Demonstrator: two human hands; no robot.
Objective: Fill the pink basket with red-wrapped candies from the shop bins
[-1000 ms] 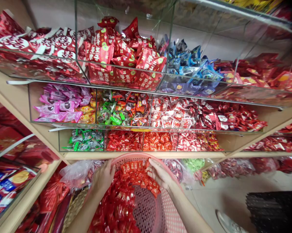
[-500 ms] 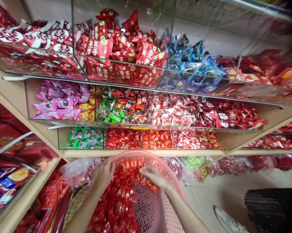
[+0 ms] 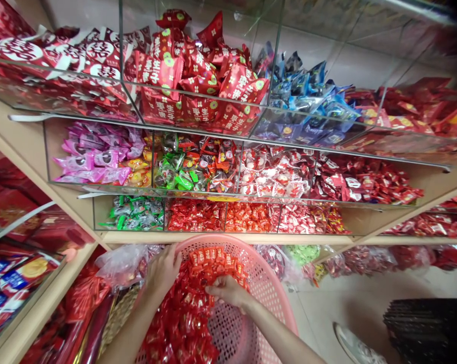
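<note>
A round pink plastic basket with a perforated wall stands below the shelves. Small red wrapped candies fill its left and far sides, some in neat rows, while the pink bottom shows at the right. My left hand is closed over the basket's left rim, its fingertips reaching inside beside the candies. Inside the basket, my right hand is low over the candies. Its thumb and fingers are pinched together at the red wrappers, and the fingers partly cover what they grip.
Glass-fronted shelves hold large red packets, blue packets, purple packets and small candies. Clear bags lie under the bottom ledge. A shoe and a black ribbed object are on the floor at right.
My right hand has moved left and nearer to me, uncovering candies at the basket's far right. My left hand stays at the rim. The view has shifted slightly.
</note>
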